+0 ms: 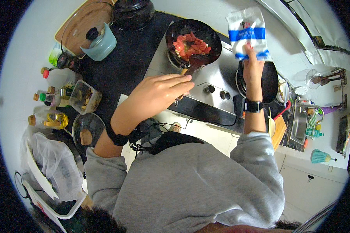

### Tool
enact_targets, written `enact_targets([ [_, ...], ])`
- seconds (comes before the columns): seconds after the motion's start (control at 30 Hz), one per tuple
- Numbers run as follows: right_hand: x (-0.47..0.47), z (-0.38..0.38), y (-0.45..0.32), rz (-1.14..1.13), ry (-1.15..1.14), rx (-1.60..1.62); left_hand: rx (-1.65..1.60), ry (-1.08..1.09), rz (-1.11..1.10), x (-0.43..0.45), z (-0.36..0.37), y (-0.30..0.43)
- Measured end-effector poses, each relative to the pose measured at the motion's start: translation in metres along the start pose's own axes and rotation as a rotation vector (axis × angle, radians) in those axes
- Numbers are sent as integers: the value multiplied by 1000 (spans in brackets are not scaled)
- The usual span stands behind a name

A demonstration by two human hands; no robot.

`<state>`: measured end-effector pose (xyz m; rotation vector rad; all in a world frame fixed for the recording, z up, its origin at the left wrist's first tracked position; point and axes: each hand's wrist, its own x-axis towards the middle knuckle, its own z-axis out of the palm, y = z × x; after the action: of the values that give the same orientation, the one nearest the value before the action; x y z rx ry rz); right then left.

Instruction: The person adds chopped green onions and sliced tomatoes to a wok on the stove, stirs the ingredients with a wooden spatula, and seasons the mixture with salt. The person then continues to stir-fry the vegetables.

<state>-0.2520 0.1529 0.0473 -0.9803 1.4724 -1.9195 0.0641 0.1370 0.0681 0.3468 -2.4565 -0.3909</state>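
My right hand grips the lower end of a white and blue plastic packet, raised over the right side of the stove. Below that hand a black pan sits on the right burner. A dark wok rests on the left burner, with chopped tomatoes and some pale pieces in it. My left hand is over the wok's wooden handle, its fingers extended. The palm side is hidden, so whether it holds the handle is unclear. Both wrists wear black bands.
The steel gas stove has two knobs at its front. To the left stand a light blue bowl, a clear plastic container, an oil bottle and a glass lid. At right are a wooden board and a sink.
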Motion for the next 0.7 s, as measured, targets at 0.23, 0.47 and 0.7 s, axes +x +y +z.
enact_targets([
  [0.23,-39,-22,37,168,-102,419,86,-61,-108,-2,-26,-3],
  [0.47,-77,-18,45,429,-111,940,221,-243,-71,14,48,-51],
  [0.7,-113,14,16,452,-64,802,255,-223,-318,-1,18,-48],
])
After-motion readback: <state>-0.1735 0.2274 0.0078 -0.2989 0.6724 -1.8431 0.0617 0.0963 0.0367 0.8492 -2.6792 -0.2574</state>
